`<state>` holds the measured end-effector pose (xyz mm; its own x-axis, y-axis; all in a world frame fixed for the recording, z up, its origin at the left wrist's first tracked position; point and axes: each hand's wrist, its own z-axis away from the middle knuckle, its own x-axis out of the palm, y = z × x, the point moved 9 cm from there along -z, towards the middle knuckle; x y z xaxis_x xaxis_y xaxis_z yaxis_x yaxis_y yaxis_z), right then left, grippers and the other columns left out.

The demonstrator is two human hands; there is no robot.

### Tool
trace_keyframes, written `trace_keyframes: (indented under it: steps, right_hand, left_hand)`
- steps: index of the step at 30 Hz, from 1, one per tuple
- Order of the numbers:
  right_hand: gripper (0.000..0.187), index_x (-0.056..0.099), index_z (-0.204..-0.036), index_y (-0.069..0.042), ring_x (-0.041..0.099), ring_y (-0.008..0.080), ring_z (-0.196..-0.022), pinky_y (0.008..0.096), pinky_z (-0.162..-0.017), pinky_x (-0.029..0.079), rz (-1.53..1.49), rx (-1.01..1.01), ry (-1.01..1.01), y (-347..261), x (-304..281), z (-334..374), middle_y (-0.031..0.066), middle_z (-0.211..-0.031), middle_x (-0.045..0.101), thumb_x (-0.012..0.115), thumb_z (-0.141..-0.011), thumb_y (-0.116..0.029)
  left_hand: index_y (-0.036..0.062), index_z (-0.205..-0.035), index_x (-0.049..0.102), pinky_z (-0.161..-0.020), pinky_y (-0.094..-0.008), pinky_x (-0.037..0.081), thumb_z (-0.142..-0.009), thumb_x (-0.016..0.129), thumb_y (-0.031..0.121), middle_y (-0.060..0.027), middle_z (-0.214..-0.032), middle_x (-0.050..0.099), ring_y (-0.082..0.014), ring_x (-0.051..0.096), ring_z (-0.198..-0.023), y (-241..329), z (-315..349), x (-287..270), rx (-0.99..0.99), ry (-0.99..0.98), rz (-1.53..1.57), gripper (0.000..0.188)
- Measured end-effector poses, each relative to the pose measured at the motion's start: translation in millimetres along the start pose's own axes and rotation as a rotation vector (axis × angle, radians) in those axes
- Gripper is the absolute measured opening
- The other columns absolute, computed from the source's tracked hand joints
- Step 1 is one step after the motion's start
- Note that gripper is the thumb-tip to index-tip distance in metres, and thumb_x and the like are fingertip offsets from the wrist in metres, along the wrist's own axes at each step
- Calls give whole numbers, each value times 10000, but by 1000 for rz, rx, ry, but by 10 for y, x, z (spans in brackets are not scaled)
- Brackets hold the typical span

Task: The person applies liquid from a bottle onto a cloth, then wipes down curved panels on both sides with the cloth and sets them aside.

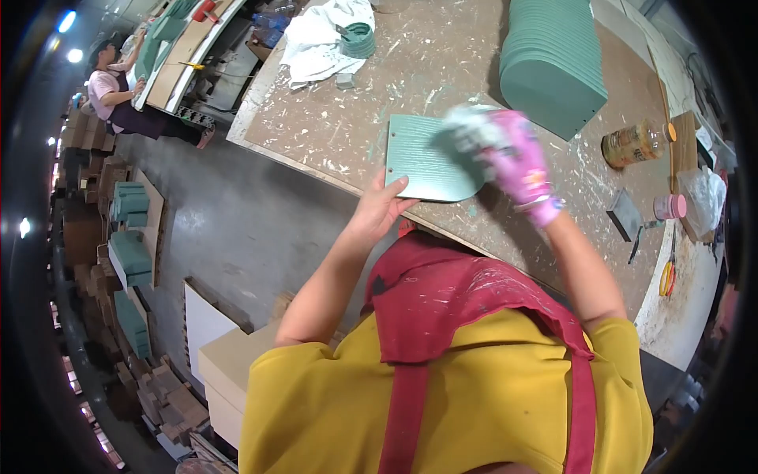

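Note:
A green board [426, 162] with a rounded corner and small holes along its left edge lies near the front edge of the worktable; its surface shines with wet-looking streaks. My bare left hand [383, 205] grips its near left corner, thumb on top and fingers beneath. Over the board's right side is my right hand [513, 158], in a pink patterned glove and smeared by motion. It is closed on a whitish rag [471, 122], which is blurred too. Beyond it, to the right, stands a row of similar green boards [553, 71].
A white cloth [320, 39] and a green tub [358, 39] sit at the table's back left. A jar [636, 144], a grey block [625, 215], a pink-labelled pot [669, 207] and scissors [668, 276] lie right. A co-worker [118, 95] stands at another bench.

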<state>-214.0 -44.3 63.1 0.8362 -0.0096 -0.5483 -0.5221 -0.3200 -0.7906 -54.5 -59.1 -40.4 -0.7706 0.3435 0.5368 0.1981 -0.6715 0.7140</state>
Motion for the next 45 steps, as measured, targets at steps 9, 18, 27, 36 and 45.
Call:
trace_keyframes:
  steps: [9,18,27,36,45]
  right_hand:
    - [220,623,-977,-100,598,342,-889,432,-751,493,569,203,147,607,-95,-574,156,-938,608,583,-773,-173]
    - [270,598,-1081,-79,603,312,-923,382,-834,485,612,213,280,371,-184,110,164,-1047,608,559,-821,-141]
    - [298,618,-1032,-122,612,297,-911,412,-807,492,586,4,202,-254,110,480,136,-1001,616,581,-737,-148]
    - [316,606,-1072,-22,590,335,-941,385,-827,461,273,573,657,592,-1286,1775,177,-1029,596,612,-780,-144]
    - [636,310,-1390,38,521,187,-1130,268,-938,432,-210,465,971,965,-1857,1588,152,-1277,515,615,-860,-137]
  left_hand:
    - [56,-1344,322,-931,-433,484,-934,488,78,-128,-1274,477,-264,517,-1160,-178,82,96,-154,-10,62,443]
    - [38,-1375,268,-1048,-452,359,-952,446,114,-128,-1332,424,-271,447,-1238,-70,99,153,-114,48,117,465]
    - [95,-1355,297,-1029,-420,371,-975,437,193,-94,-1329,433,-266,458,-1218,-197,50,179,-98,140,221,416]
    - [42,-1376,328,-1026,-370,346,-952,493,259,-103,-1329,422,-216,384,-1267,351,171,139,49,171,-443,504]
    - [37,-1363,387,-1005,-363,390,-879,575,137,-177,-1381,415,-298,433,-1251,800,-948,1473,593,-180,-973,529]
